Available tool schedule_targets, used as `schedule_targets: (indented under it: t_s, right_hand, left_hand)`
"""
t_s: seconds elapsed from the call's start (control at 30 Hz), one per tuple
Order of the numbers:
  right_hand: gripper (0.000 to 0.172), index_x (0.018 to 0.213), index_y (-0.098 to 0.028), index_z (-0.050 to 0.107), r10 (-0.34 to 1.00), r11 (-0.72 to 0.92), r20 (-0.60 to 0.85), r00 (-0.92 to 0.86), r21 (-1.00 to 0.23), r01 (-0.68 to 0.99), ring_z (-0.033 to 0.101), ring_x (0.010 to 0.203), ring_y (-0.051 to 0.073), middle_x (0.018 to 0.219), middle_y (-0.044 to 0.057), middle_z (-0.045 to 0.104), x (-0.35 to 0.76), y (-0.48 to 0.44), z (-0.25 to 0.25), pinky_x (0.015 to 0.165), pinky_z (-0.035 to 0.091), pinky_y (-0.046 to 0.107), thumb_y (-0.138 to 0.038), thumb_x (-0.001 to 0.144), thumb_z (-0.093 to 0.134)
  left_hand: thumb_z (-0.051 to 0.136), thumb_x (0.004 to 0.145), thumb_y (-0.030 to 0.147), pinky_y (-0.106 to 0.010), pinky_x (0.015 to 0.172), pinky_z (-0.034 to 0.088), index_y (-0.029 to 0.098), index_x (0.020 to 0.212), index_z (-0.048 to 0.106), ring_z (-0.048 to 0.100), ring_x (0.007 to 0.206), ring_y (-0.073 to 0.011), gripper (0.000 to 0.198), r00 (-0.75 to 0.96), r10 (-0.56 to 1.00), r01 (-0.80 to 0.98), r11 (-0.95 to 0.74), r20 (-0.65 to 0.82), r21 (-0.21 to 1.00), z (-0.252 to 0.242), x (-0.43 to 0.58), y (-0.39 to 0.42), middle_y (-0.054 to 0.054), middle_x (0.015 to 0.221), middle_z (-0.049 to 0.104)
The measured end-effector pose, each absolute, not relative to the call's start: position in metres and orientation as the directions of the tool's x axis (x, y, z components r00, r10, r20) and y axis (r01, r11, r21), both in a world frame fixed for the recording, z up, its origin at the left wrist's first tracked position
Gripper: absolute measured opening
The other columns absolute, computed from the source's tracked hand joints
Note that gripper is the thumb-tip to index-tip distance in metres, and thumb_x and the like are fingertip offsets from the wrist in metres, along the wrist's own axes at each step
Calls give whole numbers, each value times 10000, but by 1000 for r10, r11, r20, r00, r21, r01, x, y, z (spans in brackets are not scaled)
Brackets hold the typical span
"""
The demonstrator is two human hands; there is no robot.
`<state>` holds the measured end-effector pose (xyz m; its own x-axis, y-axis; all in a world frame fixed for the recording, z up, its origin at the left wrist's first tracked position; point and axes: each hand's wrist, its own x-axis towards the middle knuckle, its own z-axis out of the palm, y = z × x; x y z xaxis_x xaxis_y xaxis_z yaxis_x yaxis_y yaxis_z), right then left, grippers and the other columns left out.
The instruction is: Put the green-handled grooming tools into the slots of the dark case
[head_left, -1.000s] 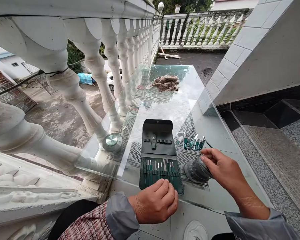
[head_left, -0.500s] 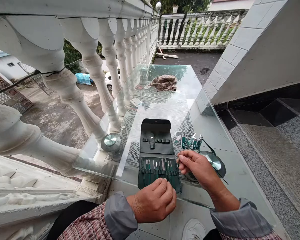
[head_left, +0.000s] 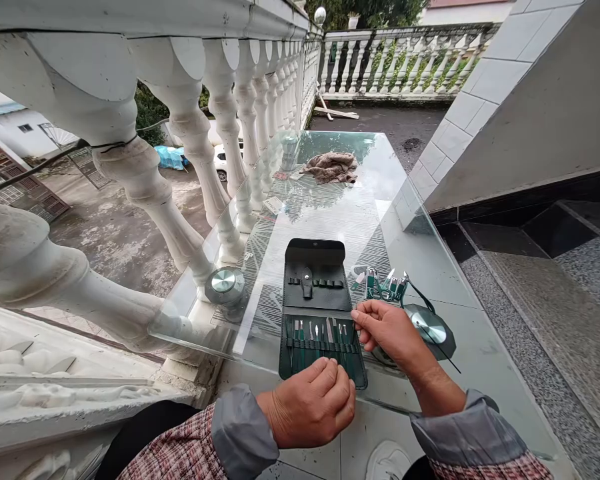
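An open black tool case (head_left: 316, 293) lies on the glass table (head_left: 330, 200), with several small green-handled tools in loops along its near half. My left hand (head_left: 313, 403) is curled in a loose fist at the case's near edge, fingertips on it. My right hand (head_left: 387, 327) hovers at the case's right edge, thumb and fingers pinched together on a thin tool that I cannot make out. More loose green and steel tools (head_left: 385, 285) lie in a cluster just right of the case.
Round metal table fittings sit at the left (head_left: 225, 285) and right (head_left: 430, 330). A crumpled brown cloth (head_left: 333, 167) lies far up the table. A white balustrade (head_left: 190, 133) runs along the left; a tiled wall (head_left: 505, 100) and step stand on the right.
My right hand moved left from above the right metal fitting to the case's right edge, uncovering the fitting. My left hand stayed at the case's near edge.
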<state>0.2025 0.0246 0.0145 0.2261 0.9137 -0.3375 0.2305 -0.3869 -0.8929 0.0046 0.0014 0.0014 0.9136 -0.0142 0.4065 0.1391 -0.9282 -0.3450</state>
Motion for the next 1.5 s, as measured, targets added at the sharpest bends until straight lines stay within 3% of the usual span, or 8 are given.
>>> schedule_targets:
  t_s: [0.2,0.47,0.83,1.1,1.33,1.5]
  right_hand:
    - [187,635,-201,517,914,-393,-299,274,-820,416,498,397,104,525,-38,530,201,29,10,364,374,222,-373,708,526]
    - [241,518,-202,465,961,-274,-149,231,-576,770,477,525,119,526,-19,534,202,33,16,503,301,238,-322,725,496]
    - [284,529,-201,459,964,-266,-101,246,-343,901,393,517,123,546,8,521,198,29,17,512,206,263,-316,789,457]
    - [318,550,-203,395,986,-139,-149,78,-463,875,396,542,118,558,-12,500,205,26,15,526,238,246,-354,829,403]
    - [259,613,-210,457,991,-116,-115,70,-461,880,425,565,131,607,-5,545,201,21,13,553,260,257,-346,828,414]
    - [242,626,-214,442,999,-31,-34,13,-617,787,434,559,124,593,-19,514,202,11,13,545,315,249,-356,822,427]
  left_hand:
    - [469,884,174,-390,852,500,51,1036,598,616,955,-250,235,904,-4,151,-933,429,-328,-2,5,0,-152,1018,627]
    - [486,874,171,-394,855,501,47,1036,604,621,938,-253,235,892,-6,143,-945,452,-294,-5,5,2,-146,1003,635]
    - [492,871,166,-391,843,503,48,1019,616,625,914,-248,227,890,-18,132,-947,456,-294,-3,5,2,-145,994,639]
    - [492,867,152,-383,830,508,47,998,621,629,899,-243,211,882,-17,134,-949,470,-286,0,5,1,-145,972,640]
    - [482,862,138,-385,818,516,40,992,622,631,895,-249,215,880,-28,118,-954,474,-274,-1,6,2,-150,966,641]
    - [470,868,143,-381,821,520,41,1001,626,635,896,-247,229,875,-38,119,-949,482,-292,-1,6,2,-146,963,646]
